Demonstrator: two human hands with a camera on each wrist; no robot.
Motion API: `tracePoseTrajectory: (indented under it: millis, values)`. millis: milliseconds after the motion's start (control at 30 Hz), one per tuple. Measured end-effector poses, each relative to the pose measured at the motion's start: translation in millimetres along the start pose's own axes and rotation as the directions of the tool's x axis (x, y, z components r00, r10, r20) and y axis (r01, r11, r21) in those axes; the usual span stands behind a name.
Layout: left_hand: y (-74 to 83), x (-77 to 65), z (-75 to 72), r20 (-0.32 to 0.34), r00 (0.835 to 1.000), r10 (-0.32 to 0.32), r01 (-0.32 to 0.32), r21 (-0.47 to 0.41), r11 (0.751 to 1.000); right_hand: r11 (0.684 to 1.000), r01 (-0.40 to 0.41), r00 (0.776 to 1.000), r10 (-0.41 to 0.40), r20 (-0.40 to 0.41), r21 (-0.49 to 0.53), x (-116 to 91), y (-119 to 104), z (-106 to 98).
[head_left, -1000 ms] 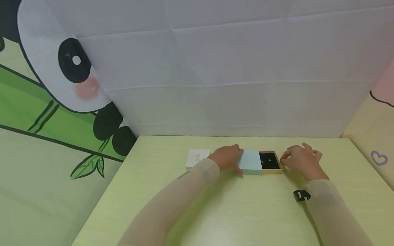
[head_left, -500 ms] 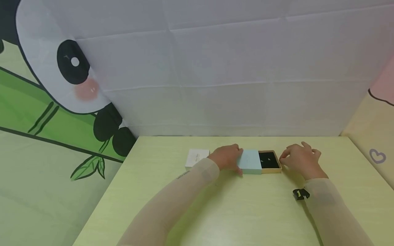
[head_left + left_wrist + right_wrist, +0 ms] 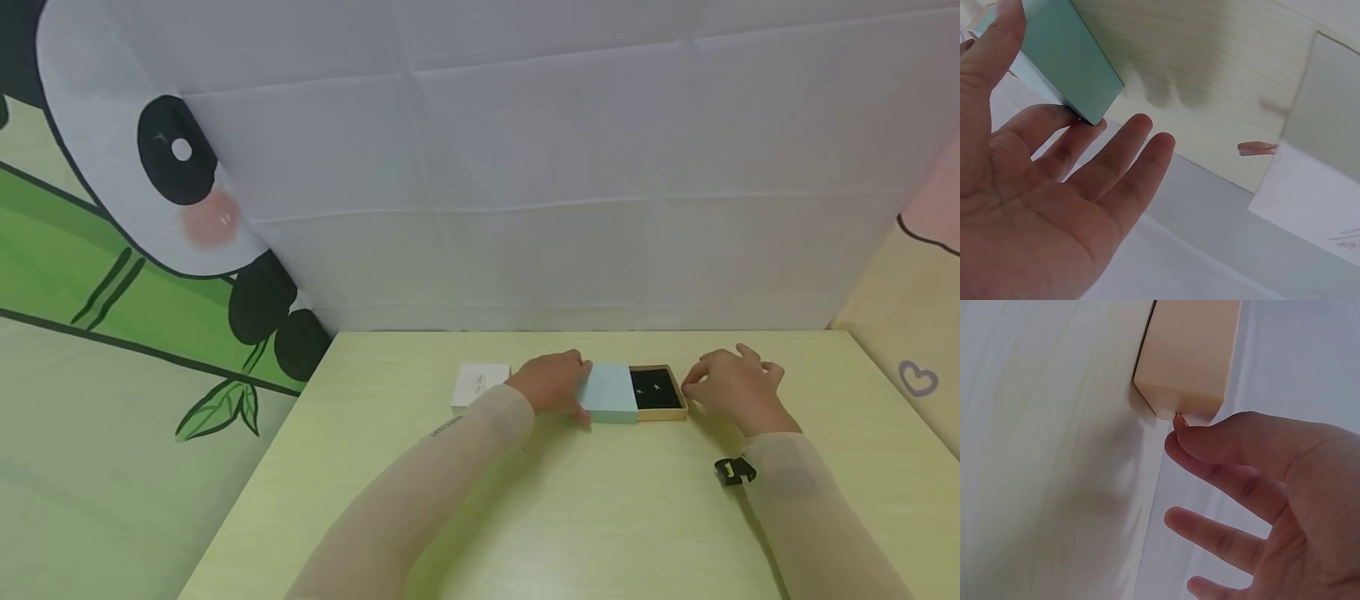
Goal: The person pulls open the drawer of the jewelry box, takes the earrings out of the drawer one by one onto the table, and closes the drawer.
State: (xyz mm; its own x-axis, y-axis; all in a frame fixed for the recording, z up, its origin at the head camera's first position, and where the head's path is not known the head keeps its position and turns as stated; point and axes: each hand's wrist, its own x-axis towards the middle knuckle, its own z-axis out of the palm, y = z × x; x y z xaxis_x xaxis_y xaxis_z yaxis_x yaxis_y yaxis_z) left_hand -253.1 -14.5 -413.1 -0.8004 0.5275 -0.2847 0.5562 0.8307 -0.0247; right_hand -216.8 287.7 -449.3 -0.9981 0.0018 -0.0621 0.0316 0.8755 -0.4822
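A light blue box sleeve (image 3: pixel 609 393) lies on the table, with a tan-edged drawer (image 3: pixel 660 414) partly out of its right end. Black lining (image 3: pixel 657 389) with small shiny pieces on it, possibly earrings, shows in the drawer. My left hand (image 3: pixel 551 383) grips the sleeve's left end, thumb on the near side; in the left wrist view two fingers reach the far side and the other two stick out free. At the drawer's right end, my right hand (image 3: pixel 737 390) pinches a small ribbon tab (image 3: pixel 1180 422) between thumb and forefinger, its other fingers spread.
A white box (image 3: pixel 480 385) with small print stands left of the sleeve, partly behind my left forearm. From its side a pinkish ribbon tab (image 3: pixel 1257 148) sticks out. Behind the pale wooden table (image 3: pixel 600 517) hangs a white cloth (image 3: pixel 555 167).
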Motion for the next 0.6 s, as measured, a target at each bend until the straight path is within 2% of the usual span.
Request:
tracePoseTrajectory:
  millis: [100,600]
  values:
    - [-0.2,-0.9,-0.4,-0.001,1.0,0.003,-0.003,0.008,1.0,1.0,-0.002,1.0,0.002,0.002,-0.003,-0.4,-0.7,-0.6]
    - [-1.6,-23.2,11.8,-0.005,0.998,0.057,-0.056,0.04,0.998,0.998,-0.062,0.998,0.062,-0.024,0.01,-37.2,-14.6,12.8]
